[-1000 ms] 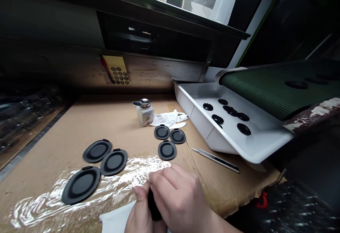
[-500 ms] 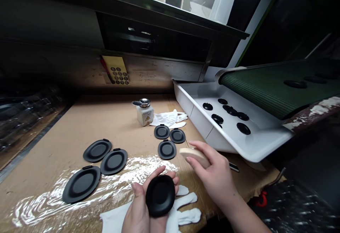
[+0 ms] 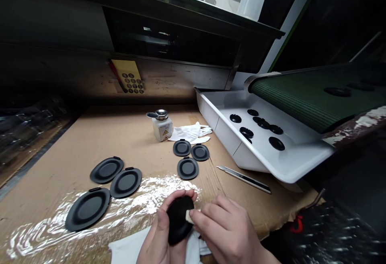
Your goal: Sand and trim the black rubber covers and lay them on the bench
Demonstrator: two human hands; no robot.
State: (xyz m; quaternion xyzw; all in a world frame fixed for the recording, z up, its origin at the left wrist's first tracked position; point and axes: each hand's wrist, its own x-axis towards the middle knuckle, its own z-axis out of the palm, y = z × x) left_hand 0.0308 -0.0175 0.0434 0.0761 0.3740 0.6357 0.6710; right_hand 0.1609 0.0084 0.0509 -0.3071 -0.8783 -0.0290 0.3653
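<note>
My left hand (image 3: 161,232) cradles a black oval plastic part (image 3: 178,220), fingers behind it and thumb along its left edge. Closed on a small cream-coloured pad (image 3: 189,216), my right hand (image 3: 226,228) presses it against the part's right edge; most of the pad is hidden by the fingers. Beneath both hands lies a white glove (image 3: 128,246). To the left, three larger black oval parts (image 3: 126,182) rest on the tabletop. Farther back sit three smaller ones (image 3: 187,168). Just beyond my right hand is a utility knife (image 3: 244,179).
A white tray (image 3: 223,129) with several black parts stands at the right, below the end of a green conveyor belt (image 3: 295,99) carrying more parts. A pump bottle (image 3: 162,128) and another white glove (image 3: 189,132) are at the back of the cardboard-covered table (image 3: 120,131).
My right hand has moved down and left, bringing the cream pad from the air onto the black part. The utility knife it mostly covered is now visible. The view has shifted slightly.
</note>
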